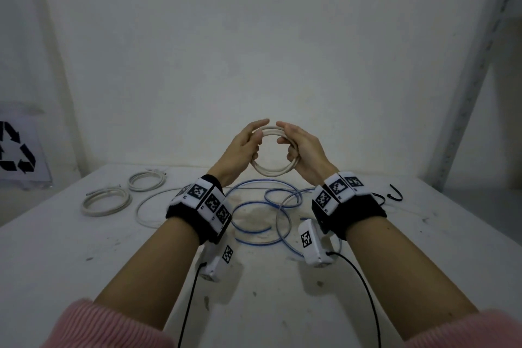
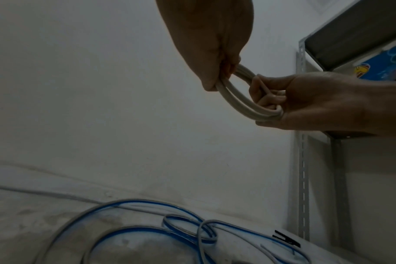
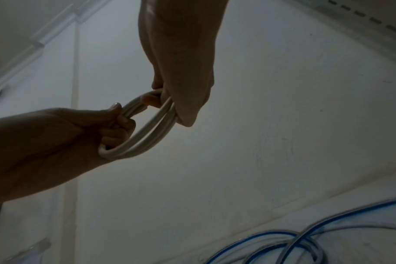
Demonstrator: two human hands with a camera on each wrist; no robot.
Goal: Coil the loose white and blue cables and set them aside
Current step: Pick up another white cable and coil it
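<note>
The white cable coil is held up in the air above the middle of the surface, a ring of several turns. The left hand curls its fingers round the coil's left side; the right hand curls round its right side. Two finished white coils lie flat near the far left corner. The blue cable lies in loose loops at the centre, beside a loose white cable.
</note>
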